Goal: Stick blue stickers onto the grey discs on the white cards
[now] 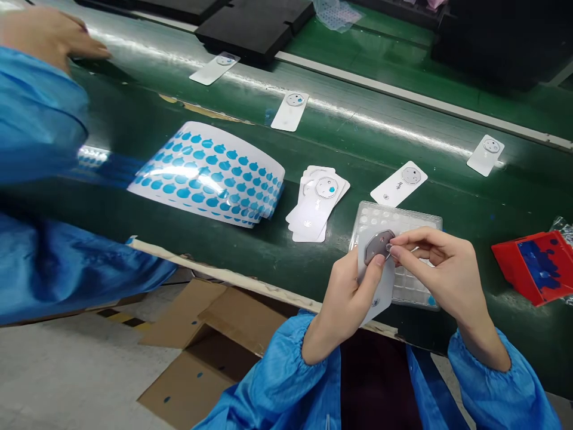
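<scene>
My left hand is closed around a white card with a grey many-sided plate on its upper end; the thumb presses near the plate's lower edge. At the plate's right edge, my right hand pinches a small clear piece between thumb and forefinger. Beneath both hands lies a clear tray with rows of small compartments, partly hidden. A fanned stack of similar white cards is left of the tray, the top one bearing a blue dot. Another single card lies just behind the tray.
A curled sheet of blue stickers lies left of the stack. Several cards, including one card, rest on the green belt behind. A red box stands at right. A co-worker's hand reaches in at upper left. Below is an open carton.
</scene>
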Tool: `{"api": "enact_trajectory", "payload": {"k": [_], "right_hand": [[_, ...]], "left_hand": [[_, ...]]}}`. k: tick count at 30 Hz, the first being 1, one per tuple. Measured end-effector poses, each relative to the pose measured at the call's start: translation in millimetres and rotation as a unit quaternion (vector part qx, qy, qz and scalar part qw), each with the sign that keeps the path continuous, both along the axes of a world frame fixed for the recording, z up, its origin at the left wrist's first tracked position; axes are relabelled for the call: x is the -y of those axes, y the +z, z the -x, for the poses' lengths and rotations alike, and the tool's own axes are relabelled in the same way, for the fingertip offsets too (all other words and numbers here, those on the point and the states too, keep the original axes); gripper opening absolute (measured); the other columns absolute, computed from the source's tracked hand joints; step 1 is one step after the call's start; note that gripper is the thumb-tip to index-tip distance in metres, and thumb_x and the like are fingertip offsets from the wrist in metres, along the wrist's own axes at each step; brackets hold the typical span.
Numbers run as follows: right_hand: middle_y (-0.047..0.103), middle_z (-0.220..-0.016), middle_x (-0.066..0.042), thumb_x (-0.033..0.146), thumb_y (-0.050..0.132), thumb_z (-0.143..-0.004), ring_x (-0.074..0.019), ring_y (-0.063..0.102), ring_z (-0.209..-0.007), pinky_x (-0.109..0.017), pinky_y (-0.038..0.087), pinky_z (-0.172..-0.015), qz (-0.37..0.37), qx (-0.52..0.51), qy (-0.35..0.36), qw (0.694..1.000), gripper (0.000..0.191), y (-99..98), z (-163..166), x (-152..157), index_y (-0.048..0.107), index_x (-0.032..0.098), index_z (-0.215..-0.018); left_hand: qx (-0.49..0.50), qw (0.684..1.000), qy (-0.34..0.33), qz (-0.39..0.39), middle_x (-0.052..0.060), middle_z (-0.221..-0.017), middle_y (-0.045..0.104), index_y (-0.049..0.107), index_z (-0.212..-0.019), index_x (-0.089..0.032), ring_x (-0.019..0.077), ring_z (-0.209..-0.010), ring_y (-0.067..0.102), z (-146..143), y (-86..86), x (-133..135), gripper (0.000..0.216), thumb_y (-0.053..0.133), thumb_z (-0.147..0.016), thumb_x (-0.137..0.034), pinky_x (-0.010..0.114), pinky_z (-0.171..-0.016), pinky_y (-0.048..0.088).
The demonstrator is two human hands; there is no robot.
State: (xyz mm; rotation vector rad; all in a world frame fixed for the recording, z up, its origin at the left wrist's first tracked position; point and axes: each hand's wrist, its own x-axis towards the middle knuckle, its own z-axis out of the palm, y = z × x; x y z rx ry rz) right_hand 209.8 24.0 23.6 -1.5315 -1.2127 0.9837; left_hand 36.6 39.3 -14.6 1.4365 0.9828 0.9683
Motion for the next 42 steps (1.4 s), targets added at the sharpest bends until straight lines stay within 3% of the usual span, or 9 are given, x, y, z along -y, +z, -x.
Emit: {"api": "enact_trajectory", "payload": {"k": [11,17,21,24,26,29,32,36,42], "right_hand": [[0.071,-0.08,0.001,0.033,0.085,-0.088,-0.0124,0.067,-0.069,-0.023,0.059,-0.062,0.011,-0.034,-0.015,0.999,0.016,-4.2,3.6,2.4,0.073,0.022,-0.086],[0.055,-0.08,0.006,0.04,0.091,-0.083,-0.0083,0.045,-0.06,-0.022,0.042,-0.051,-0.013,0.009,-0.047,0.999,0.041,-17.5,2.2,5.5,0.053,0.024,-0.083],[0.058,-0.085,0.001,0.05,0.06,-0.108,-0.0117,0.051,-0.063,-0.026,0.042,-0.053,-0.114,-0.014,-0.058,0.992,0.029,-30.1,-19.3,13.9,0.063,0.024,-0.095],[0.059,-0.083,0.0,0.05,0.054,-0.11,-0.0135,0.055,-0.064,-0.027,0.041,-0.051,-0.164,0.006,-0.165,0.973,0.033,-39.3,-50.7,18.7,0.067,0.022,-0.098],[0.06,-0.082,-0.001,0.054,0.055,-0.109,-0.0138,0.056,-0.065,-0.027,0.041,-0.051,-0.144,0.037,-0.223,0.964,0.037,-48.0,-73.1,20.1,0.068,0.021,-0.098],[0.065,-0.085,-0.003,0.06,0.053,-0.108,-0.0141,0.056,-0.064,-0.028,0.046,-0.055,-0.069,0.08,-0.235,0.966,0.043,-66.3,-99.3,21.0,0.069,0.021,-0.104],[0.069,-0.087,-0.005,0.065,0.058,-0.103,-0.015,0.056,-0.06,-0.03,0.05,-0.055,-0.015,0.104,-0.209,0.972,0.049,-86.8,-113.5,21.3,0.072,0.02,-0.115],[0.071,-0.084,-0.005,0.068,0.063,-0.098,-0.019,0.063,-0.063,-0.031,0.056,-0.056,0.008,0.125,-0.196,0.973,0.054,-100.8,-116.6,22.1,0.074,0.021,-0.122],[0.074,-0.097,-0.007,0.066,0.061,-0.1,-0.0209,0.072,-0.076,-0.027,0.056,-0.054,0.027,0.136,-0.167,0.976,0.05,-95.5,-106.5,22.2,0.074,0.025,-0.126]], "left_hand": [[0.006,1.0,-0.009,0.01,0.004,-0.079,0.072,0.08,-0.111,-0.018,0.0171,-0.065,0.062,-3.3,3.5,2.7,0.029,0.056,-0.11,-0.035,0.03,-0.069,0.058],[0.069,0.982,-0.006,0.176,0.005,-0.079,0.077,0.081,-0.096,-0.016,0.0202,-0.072,0.072,-1.3,18.6,-11.2,0.026,0.081,-0.094,-0.042,0.027,-0.063,0.057],[0.117,0.949,-0.092,0.277,0.008,-0.088,0.082,0.079,-0.097,-0.014,0.0226,-0.076,0.078,-7.5,41.6,-64.7,0.026,0.086,-0.088,-0.038,0.031,-0.069,0.064],[0.107,0.974,-0.04,0.193,0.011,-0.097,0.083,0.077,-0.105,-0.012,0.0224,-0.082,0.08,-28.6,47.3,-136.5,0.02,0.078,-0.095,-0.029,0.031,-0.072,0.066],[0.043,0.987,-0.013,0.152,0.012,-0.101,0.082,0.076,-0.111,-0.01,0.0213,-0.088,0.079,-52.6,42.1,-191.3,0.019,0.069,-0.101,-0.025,0.032,-0.079,0.066],[-0.087,0.986,0.026,0.14,0.017,-0.104,0.079,0.073,-0.115,-0.002,0.0236,-0.092,0.078,-94.4,29.1,-265.4,0.022,0.064,-0.106,-0.021,0.037,-0.084,0.066],[-0.16,0.979,0.067,0.107,0.012,-0.128,0.072,0.068,-0.133,-0.015,0.0247,-0.107,0.075,-122.8,18.4,-316.8,0.035,0.072,-0.105,-0.035,0.044,-0.091,0.066],[-0.278,0.951,0.13,0.044,0.013,-0.141,0.067,0.065,-0.14,-0.017,0.0286,-0.119,0.071,-113.2,4.5,-346.5,0.041,0.072,-0.105,-0.037,0.05,-0.1,0.063],[-0.459,0.872,0.168,-0.015,0.015,-0.143,0.066,0.065,-0.141,-0.016,0.0302,-0.122,0.07,-46.3,-12.0,-336.4,0.044,0.073,-0.104,-0.037,0.052,-0.102,0.062]]}}
